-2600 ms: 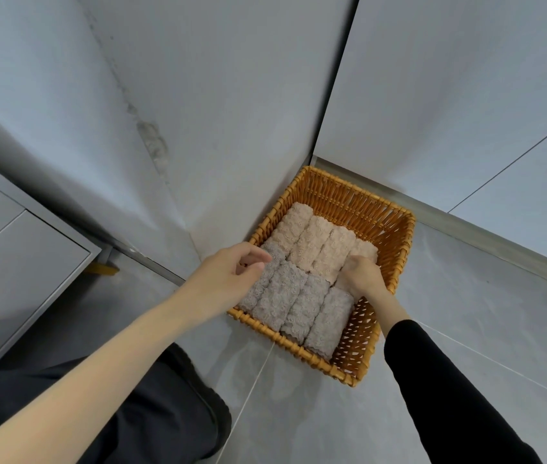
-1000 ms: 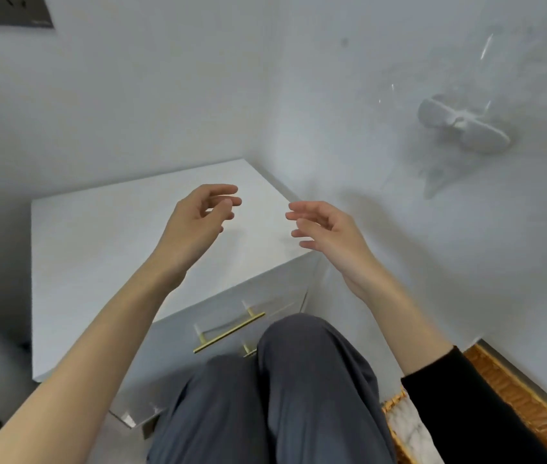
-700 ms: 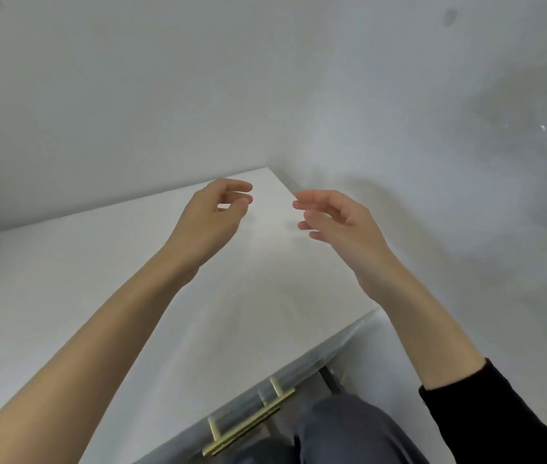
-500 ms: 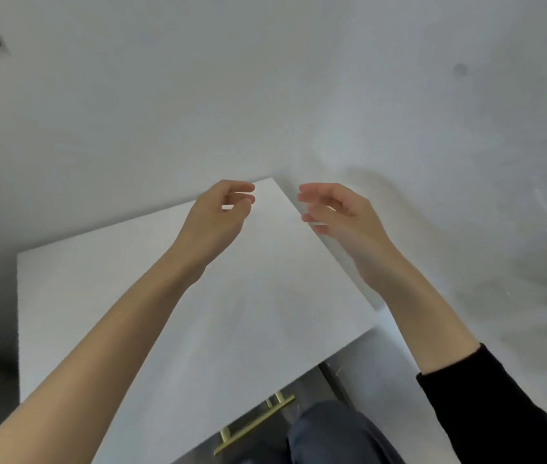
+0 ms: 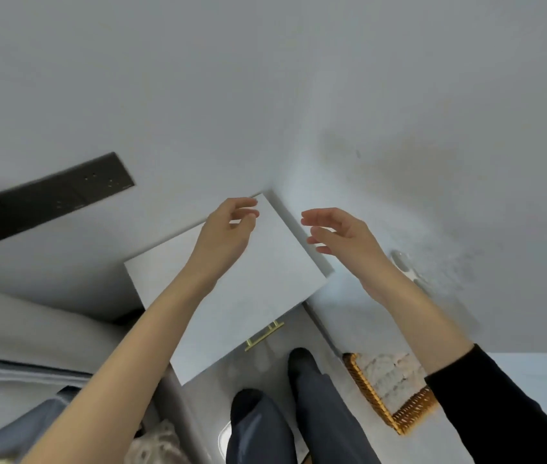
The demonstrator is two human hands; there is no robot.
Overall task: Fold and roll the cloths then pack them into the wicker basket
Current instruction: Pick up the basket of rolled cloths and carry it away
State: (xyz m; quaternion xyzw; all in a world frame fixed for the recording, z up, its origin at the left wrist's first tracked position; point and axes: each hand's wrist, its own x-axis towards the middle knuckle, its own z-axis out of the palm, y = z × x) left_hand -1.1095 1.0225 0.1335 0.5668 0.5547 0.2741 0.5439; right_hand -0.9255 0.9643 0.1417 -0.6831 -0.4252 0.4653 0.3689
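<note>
My left hand and my right hand are raised side by side in the air above a white cabinet top; both hold nothing, fingers loosely curled and apart. The wicker basket stands on the floor at lower right, partly hidden by my black right sleeve. Pale rolled cloths fill the part of it that shows. Another light fluffy cloth peeks in at the bottom edge, left of my legs.
The cabinet has a gold drawer handle. A dark socket strip is on the wall at left. My legs in grey trousers stand on the grey floor between cabinet and basket. A bed edge lies at left.
Earlier both hands were in the basket among the rolled cloths. They have lifted out empty, and the view has risen, so the cabinet, floor and basket now lie far below.
</note>
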